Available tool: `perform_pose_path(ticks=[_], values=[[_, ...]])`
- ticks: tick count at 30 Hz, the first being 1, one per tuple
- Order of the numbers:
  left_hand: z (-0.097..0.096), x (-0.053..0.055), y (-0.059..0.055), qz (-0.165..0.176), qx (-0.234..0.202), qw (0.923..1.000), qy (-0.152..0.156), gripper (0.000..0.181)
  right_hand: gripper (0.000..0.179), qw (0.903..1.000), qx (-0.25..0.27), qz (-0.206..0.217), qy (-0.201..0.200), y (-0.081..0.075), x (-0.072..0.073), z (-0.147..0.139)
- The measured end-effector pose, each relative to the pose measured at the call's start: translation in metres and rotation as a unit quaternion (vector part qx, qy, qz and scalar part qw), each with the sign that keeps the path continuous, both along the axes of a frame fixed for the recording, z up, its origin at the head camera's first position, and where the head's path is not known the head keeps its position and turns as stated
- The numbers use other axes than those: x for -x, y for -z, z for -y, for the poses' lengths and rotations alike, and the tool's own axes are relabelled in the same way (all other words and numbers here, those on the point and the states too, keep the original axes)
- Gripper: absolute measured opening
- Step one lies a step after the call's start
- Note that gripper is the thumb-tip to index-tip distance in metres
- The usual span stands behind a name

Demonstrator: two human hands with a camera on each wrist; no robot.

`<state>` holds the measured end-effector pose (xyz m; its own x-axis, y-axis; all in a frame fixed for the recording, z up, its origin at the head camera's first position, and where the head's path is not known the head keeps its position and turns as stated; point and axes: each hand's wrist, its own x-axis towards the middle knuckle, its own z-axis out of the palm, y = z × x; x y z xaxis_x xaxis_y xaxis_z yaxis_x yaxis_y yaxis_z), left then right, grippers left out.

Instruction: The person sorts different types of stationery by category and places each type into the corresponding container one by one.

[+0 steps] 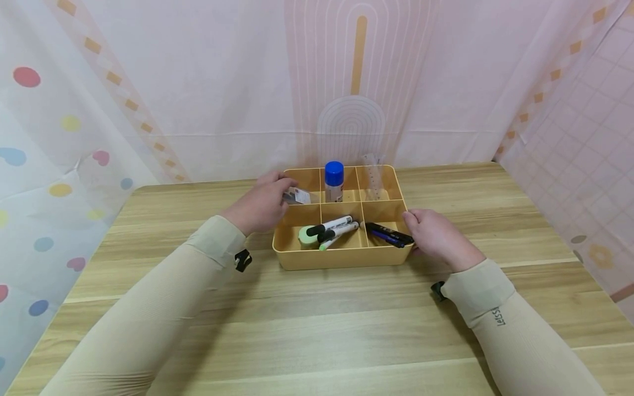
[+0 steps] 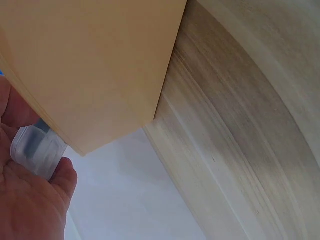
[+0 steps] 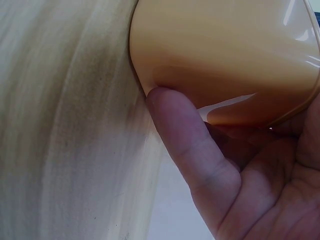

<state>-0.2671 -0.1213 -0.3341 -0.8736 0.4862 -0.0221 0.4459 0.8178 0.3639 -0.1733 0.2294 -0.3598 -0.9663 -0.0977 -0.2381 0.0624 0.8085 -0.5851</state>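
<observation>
A yellow desk organizer [image 1: 342,259] with several compartments stands on the table. My left hand [image 1: 263,204] is over its back left compartment, pinching a small clear plastic case [image 1: 300,197] with a white label and something dark inside. In the left wrist view the case [image 2: 36,152] shows between thumb and fingers, beside the organizer's wall [image 2: 105,70]. My right hand [image 1: 438,237] grips the organizer's right side at the rim. The right wrist view has one finger [image 3: 182,125] lying against the outer wall [image 3: 215,50], low near the table.
A blue-capped glue stick [image 1: 334,181] stands in the back middle compartment, a clear ruler [image 1: 374,179] in the back right one. Markers [image 1: 338,226] and a round green item [image 1: 307,236] lie in front, dark pens [image 1: 388,234] at front right. A patterned cloth [image 1: 223,82] hangs behind.
</observation>
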Motion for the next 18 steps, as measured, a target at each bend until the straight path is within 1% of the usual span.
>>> perform_pose_path(ticks=[6, 11, 18], values=[[-0.0005, 0.0001, 0.0002, 0.002, -0.005, 1.0000, 0.004, 0.049, 0.043, 1.0000, 0.003, 0.000, 0.000, -0.0004, 0.0000, -0.0001], [-0.0014, -0.0012, -0.0006, 0.011, -0.013, 0.9999, 0.001, 0.050, 0.043, 1.0000, 0.005, 0.000, -0.001, -0.0002, 0.0006, -0.0005], [-0.0009, -0.0007, 0.0009, 0.011, -0.021, 0.9997, -0.004, 0.051, 0.042, 1.0000, 0.005, -0.001, -0.003, -0.0001, 0.0010, -0.0001]])
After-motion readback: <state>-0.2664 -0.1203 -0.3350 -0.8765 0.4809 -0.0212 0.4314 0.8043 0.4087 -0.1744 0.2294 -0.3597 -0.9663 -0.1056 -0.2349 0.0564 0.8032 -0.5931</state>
